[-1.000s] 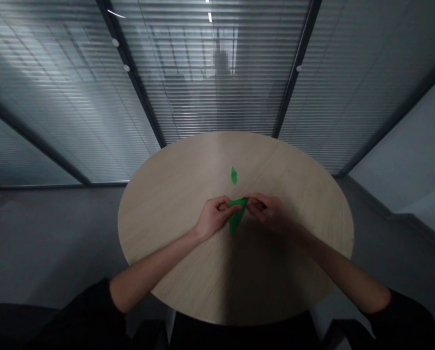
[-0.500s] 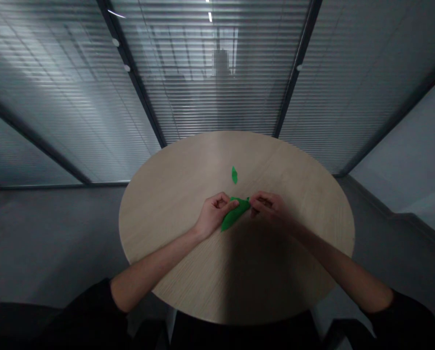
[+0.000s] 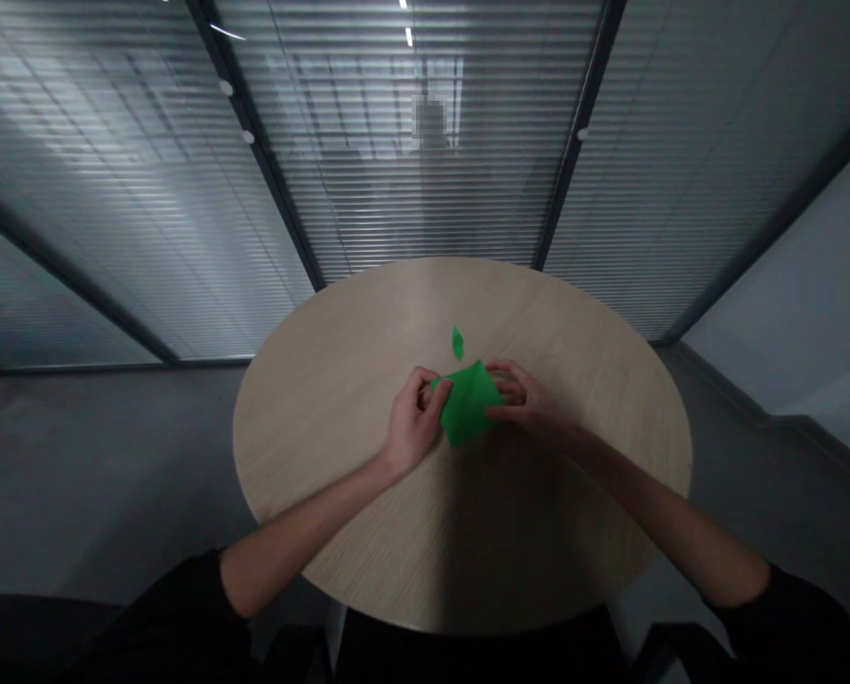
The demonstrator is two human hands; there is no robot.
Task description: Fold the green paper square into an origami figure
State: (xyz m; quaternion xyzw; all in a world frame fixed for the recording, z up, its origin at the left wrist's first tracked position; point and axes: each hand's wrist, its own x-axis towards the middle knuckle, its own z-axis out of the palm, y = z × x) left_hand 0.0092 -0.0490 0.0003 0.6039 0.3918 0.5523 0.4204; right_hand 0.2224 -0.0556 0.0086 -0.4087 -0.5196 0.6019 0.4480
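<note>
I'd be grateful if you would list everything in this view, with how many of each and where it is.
round table: one, pale wood, centre of the view
folded green sheet: one, bright green, between the hands over the table
small green piece: one, bright green, on the table beyond the hands
glass partition with slatted blinds: several panels, grey, beyond the table
person: one, dim, at the glass, behind or reflected, cannot tell which
floor: one, dark grey, around the table
left hand: one, at the sheet's left edge
right hand: one, at the sheet's right edge
sleeves: two, black, bottom corners
</note>
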